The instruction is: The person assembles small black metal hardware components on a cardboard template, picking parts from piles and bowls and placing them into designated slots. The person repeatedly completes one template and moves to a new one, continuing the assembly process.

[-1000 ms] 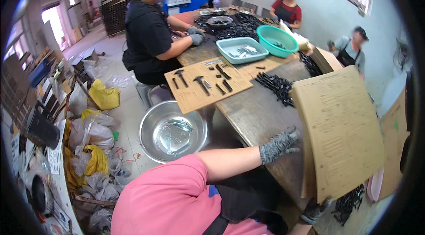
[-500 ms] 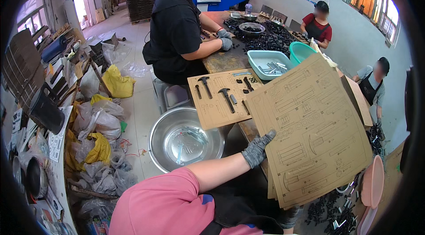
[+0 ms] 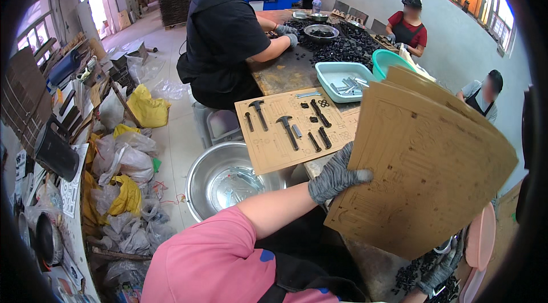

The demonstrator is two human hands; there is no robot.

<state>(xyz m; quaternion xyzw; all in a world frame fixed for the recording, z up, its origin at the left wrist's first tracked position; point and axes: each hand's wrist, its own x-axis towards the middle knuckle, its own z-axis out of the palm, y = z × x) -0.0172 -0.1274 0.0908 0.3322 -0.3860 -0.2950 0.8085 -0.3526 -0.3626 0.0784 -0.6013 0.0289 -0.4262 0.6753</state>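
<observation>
My left hand (image 3: 337,176), in a grey glove, grips the left edge of a stack of brown cardboard sheets (image 3: 422,172), its thumb on the front face. The stack is tilted and fanned at the top, with faint printed outlines on it. At the lower right, my gloved right hand (image 3: 442,271) is stretched out, fingers apart, over small black parts (image 3: 408,277) on the table; the stack's lower edge is close above it. Left of the stack lies a printed cardboard board (image 3: 265,152) bearing black hammer-shaped pieces (image 3: 287,132), black bolt-like pieces and a wrench (image 3: 309,95).
A steel basin (image 3: 197,189) with clear bags stands below the board. A pale blue tub (image 3: 342,97) of metal tubes and a green basin (image 3: 391,63) stand beyond. A pink basin (image 3: 480,240) is at right. Co-workers (image 3: 228,35) sit around the table; filled sacks (image 3: 125,160) lie left.
The cardboard stack has swung right and tipped, showing a different, smudged face. My right hand has come out from beneath it toward the black parts. More of the board's black pieces show.
</observation>
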